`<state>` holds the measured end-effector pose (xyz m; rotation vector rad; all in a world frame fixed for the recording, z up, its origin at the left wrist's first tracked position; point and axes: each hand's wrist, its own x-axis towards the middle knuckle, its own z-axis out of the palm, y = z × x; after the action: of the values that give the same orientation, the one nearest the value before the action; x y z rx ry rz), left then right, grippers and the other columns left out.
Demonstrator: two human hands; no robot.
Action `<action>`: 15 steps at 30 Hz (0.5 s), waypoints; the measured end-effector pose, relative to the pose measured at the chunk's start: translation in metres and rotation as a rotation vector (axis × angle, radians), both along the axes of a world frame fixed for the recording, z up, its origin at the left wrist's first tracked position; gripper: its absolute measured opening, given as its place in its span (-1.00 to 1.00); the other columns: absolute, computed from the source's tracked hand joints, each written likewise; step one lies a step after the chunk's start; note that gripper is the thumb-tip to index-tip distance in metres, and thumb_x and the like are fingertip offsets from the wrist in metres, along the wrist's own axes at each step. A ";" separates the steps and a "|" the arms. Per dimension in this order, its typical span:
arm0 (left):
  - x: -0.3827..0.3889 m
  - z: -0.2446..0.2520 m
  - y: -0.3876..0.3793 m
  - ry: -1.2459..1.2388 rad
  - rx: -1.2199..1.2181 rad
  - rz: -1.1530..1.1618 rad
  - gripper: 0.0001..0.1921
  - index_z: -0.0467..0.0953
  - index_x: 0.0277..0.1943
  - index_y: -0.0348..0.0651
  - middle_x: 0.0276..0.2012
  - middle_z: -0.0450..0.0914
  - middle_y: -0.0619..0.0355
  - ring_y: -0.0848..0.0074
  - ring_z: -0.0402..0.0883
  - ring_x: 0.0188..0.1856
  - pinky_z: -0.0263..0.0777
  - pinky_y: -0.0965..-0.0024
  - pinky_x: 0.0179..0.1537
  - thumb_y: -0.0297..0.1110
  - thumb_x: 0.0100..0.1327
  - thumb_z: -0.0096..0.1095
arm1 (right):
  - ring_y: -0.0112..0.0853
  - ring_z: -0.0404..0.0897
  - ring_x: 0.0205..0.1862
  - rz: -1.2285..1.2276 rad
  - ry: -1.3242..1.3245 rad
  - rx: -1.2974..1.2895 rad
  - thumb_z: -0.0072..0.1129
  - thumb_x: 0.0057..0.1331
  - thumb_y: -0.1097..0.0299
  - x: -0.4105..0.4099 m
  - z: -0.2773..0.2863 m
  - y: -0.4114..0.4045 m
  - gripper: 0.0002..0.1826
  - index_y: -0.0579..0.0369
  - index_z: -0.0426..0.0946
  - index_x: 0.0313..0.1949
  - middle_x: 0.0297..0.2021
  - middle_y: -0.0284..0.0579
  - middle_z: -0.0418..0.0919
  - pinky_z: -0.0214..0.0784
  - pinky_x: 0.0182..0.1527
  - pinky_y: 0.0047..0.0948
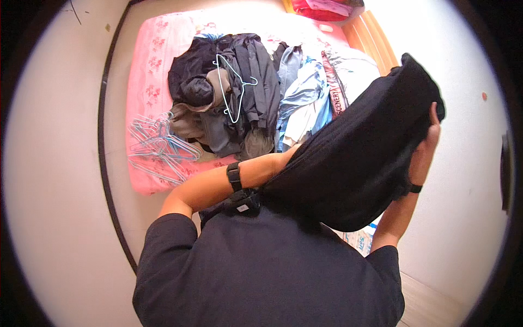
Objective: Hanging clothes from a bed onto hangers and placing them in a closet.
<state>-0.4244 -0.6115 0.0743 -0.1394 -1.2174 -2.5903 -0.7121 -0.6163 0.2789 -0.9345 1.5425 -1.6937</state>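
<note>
A black cloth garment (355,151) hangs spread out in front of my chest, raised toward the right. My right hand (426,139) grips its right-hand edge, with a finger showing against the cloth. Most of my left hand (291,153) disappears behind or inside the garment, so its fingers are hidden. On the bed lies a heap of dark clothes (261,77), and a light wire hanger (242,84) rests on top of it. Several more wire hangers (163,143) are tangled together at the bed's near left corner.
A pink flowered sheet (143,94) covers the bed. Blue and white clothes (302,92) lie right of the dark heap, beside a pinkish edge (335,88) bearing writing. A wooden board (369,36) and a red bundle (322,10) stand at the back. A printed package (359,240) shows below the garment.
</note>
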 end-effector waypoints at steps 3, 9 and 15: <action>0.015 -0.006 0.004 0.021 0.077 0.031 -0.41 0.47 0.23 -0.22 0.22 0.50 -0.06 0.23 0.46 0.24 0.30 0.18 0.27 -0.04 0.24 0.30 | -0.12 0.53 0.16 0.278 -0.187 -0.264 0.10 0.44 0.17 0.052 -0.040 0.005 -0.46 0.44 0.39 0.18 0.15 0.12 0.53 0.26 0.33 -0.15; 0.058 -0.016 0.022 -0.039 0.179 0.135 -0.41 0.46 0.24 -0.22 0.23 0.49 -0.06 0.23 0.45 0.25 0.29 0.17 0.28 -0.04 0.25 0.28 | -0.29 0.57 0.09 0.371 -0.352 0.376 0.12 0.43 0.07 0.024 -0.207 -0.097 -0.46 0.34 0.47 0.15 0.02 -0.03 0.62 0.33 0.25 -0.30; 0.150 -0.024 0.046 -0.215 0.324 0.575 -0.41 0.45 0.24 -0.22 0.23 0.48 -0.05 0.22 0.44 0.26 0.27 0.17 0.29 -0.03 0.26 0.26 | -0.35 0.62 -0.06 0.823 -0.723 0.724 0.11 0.40 -0.09 0.127 -0.380 -0.142 -0.44 0.23 0.58 0.01 -0.03 -0.14 0.64 0.45 0.05 -0.36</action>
<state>-0.2746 -0.5656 0.0506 0.4920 -0.7314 -2.2721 -0.5846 -0.7585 -0.1010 -0.3831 0.9303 -0.6564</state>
